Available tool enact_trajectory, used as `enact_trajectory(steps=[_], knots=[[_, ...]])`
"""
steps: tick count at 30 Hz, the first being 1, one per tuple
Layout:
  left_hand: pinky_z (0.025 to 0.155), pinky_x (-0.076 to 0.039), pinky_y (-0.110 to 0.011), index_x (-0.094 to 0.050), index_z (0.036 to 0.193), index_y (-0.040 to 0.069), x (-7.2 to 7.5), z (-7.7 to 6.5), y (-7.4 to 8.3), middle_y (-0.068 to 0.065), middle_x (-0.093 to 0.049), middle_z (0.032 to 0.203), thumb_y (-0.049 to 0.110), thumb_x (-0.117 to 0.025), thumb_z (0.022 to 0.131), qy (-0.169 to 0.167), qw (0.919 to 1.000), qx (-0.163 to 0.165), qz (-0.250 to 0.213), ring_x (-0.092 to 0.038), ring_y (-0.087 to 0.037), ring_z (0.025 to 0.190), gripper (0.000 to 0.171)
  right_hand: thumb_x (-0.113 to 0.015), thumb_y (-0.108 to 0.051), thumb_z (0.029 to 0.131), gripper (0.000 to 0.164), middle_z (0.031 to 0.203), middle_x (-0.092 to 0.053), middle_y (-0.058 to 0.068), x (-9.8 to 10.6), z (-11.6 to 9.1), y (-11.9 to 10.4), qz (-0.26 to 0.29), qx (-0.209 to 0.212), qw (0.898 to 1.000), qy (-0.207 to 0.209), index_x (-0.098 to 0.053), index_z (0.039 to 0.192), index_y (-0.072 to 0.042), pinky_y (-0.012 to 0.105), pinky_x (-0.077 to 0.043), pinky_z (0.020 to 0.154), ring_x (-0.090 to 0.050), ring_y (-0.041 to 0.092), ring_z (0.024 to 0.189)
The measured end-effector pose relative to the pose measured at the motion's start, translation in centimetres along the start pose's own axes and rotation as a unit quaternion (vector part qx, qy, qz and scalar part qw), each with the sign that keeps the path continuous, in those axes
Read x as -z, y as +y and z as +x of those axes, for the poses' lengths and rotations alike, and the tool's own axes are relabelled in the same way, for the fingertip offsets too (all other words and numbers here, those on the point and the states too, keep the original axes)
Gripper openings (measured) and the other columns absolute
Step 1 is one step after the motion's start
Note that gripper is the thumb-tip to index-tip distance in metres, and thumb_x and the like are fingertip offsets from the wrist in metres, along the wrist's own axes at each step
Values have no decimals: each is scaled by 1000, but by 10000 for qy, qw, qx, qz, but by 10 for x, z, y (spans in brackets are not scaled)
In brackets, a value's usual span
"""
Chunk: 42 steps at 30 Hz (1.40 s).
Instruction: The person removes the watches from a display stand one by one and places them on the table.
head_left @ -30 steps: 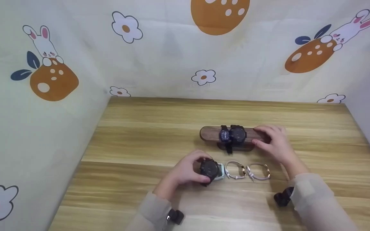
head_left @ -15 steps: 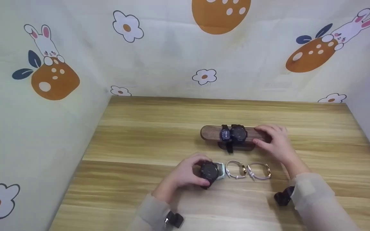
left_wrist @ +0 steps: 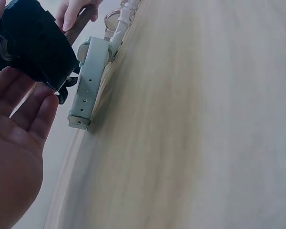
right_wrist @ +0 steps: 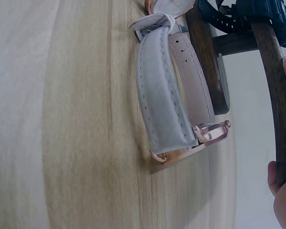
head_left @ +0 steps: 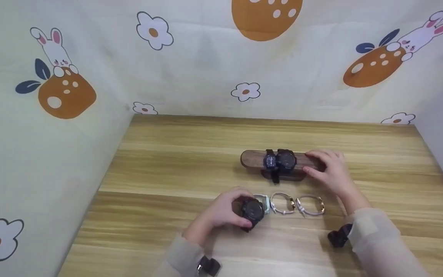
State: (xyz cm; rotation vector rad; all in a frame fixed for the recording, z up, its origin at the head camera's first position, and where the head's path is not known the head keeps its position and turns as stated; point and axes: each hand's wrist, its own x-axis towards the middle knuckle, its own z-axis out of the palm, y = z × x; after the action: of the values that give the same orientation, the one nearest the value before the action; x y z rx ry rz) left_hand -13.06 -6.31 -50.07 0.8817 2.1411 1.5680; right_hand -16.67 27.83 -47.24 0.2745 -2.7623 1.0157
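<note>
My left hand (head_left: 227, 209) grips a chunky black watch (head_left: 253, 209) between thumb and fingers, its dial facing up. In the left wrist view the same black watch (left_wrist: 35, 40) overlaps a pale mint watch strap (left_wrist: 89, 78) standing on the table. My right hand (head_left: 331, 171) holds the right end of a dark wooden watch stand (head_left: 252, 159). A small square-faced watch (head_left: 270, 161) and a round black watch (head_left: 286, 159) are fastened round the stand's bar. In the right wrist view the wooden bar (right_wrist: 276, 95) passes between my thumb and fingers.
Beside the mint watch (head_left: 265, 204) two slim watches with pale straps and rose-gold cases, the middle one (head_left: 282, 204) and the right one (head_left: 310, 206), stand on edge in a row on the wooden table (head_left: 175, 154). A patterned cloth wall (head_left: 194, 77) rises behind the table.
My left hand has moved slightly toward the near side with the black watch, uncovering more of the mint watch. My right hand keeps its hold on the stand.
</note>
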Motion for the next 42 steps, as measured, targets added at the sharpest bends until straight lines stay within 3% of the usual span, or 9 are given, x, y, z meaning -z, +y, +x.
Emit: enact_trajectory(steps=[6, 14, 18, 21, 25, 32, 37, 42], knots=[[100, -36, -36, -62, 116, 14, -4, -1, 2, 9, -58, 113, 23, -86, 60, -93, 9999, 11, -132, -53, -12, 106, 62, -76, -27, 78, 50, 126, -52, 20, 1, 0, -1, -2, -109, 9999, -68, -59, 122, -10, 60, -29, 93, -36, 38, 111], [97, -38, -34, -63, 117, 14, -11, -1, 3, 10, -57, 112, 22, -87, 58, -142, 9999, 15, -74, -52, -10, 104, 64, -78, -20, 76, 48, 124, -54, 19, -1, 0, 0, 101, 44, 9999, 80, -61, 119, -9, 60, -29, 93, -37, 38, 111], [97, -38, -32, -62, 115, 6, -11, -4, 22, 6, -58, 111, 14, -86, 59, -183, 9997, 47, -130, -52, -9, 104, 61, -78, -21, 76, 48, 125, -53, 19, -1, 0, 0, 99, 4, 9999, 68, -60, 120, -10, 60, -29, 94, -36, 38, 111], [97, -38, -32, -61, 114, 6, -15, -4, 20, 5, -58, 110, 13, -85, 59, -210, 9997, 16, -131, -52, -9, 103, 60, -77, -23, 76, 48, 125, -53, 19, -1, 0, 1, 110, -35, 9999, 34, -60, 120, -10, 61, -28, 95, -36, 38, 113], [97, -38, -32, -62, 115, 16, -21, -2, 0, 9, -58, 110, 20, -87, 59, -198, 9998, -3, -71, -52, -10, 104, 61, -77, -23, 77, 48, 125, -53, 18, -1, 0, 1, 112, -24, 9999, 38, -60, 120, -10, 60, -27, 95, -36, 38, 113], [95, -40, -33, -61, 115, 18, -23, -4, 1, 10, -57, 111, 27, -86, 60, -344, 9994, 16, 17, -52, -11, 103, 61, -77, -24, 77, 50, 126, -53, 18, -1, 0, 0, 94, -49, 9999, -5, -60, 121, -10, 61, -27, 95, -36, 38, 114], [96, -38, -34, -61, 115, 21, -25, -3, 0, 12, -55, 115, 31, -86, 60, -491, 9980, 107, 389, -48, -9, 107, 61, -76, -25, 77, 50, 127, -52, 18, 0, 0, -1, 102, -58, 9999, -33, -59, 121, -10, 62, -27, 95, -35, 39, 115], [98, -38, -33, -60, 118, 19, -27, -2, 1, 12, -54, 121, 39, -84, 62, -727, 9873, -119, 1410, -46, -7, 111, 64, -77, -23, 77, 49, 126, -53, 17, -1, 0, -1, 33, -21, 10000, 36, -60, 120, -10, 59, -28, 94, -35, 37, 113]])
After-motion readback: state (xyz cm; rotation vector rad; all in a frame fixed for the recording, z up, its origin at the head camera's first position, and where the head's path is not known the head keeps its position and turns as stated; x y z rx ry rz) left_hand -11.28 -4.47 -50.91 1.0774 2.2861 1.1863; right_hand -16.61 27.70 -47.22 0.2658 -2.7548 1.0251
